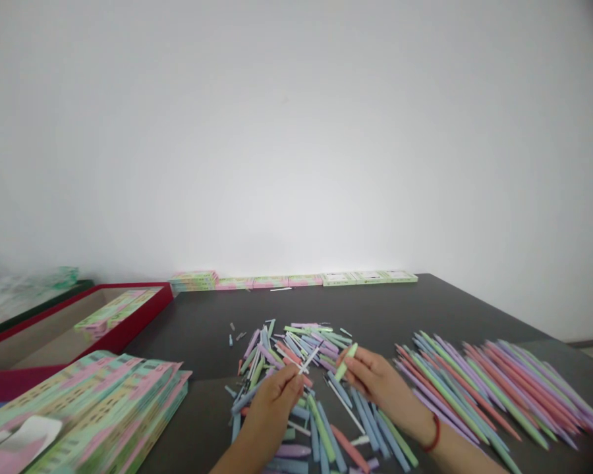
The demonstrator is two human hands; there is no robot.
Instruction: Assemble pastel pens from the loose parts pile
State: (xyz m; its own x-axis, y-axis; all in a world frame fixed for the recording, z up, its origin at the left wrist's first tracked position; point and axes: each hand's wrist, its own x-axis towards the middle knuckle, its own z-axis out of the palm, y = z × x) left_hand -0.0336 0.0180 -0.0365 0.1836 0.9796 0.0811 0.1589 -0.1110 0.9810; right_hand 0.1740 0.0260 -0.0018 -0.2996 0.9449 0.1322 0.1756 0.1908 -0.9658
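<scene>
My left hand [279, 398] is closed, pinching a thin white stick [309, 360] that points up and to the right. In my right hand [373, 378], which wears a red string at the wrist, a light green pen part [346, 361] is held between thumb and fingers. Both hands hover over a loose pile of pastel pen parts [321, 428] in blue, green, purple and pink, mixed with white sticks. The two held pieces are apart from each other.
Long pastel pens [499, 382] lie in rows at the right. Printed cartons [103, 401] are stacked at the front left, near a red box [170, 296] holding more cartons. Flat boxes [301, 281] line the wall along the back edge of the dark table [375, 309].
</scene>
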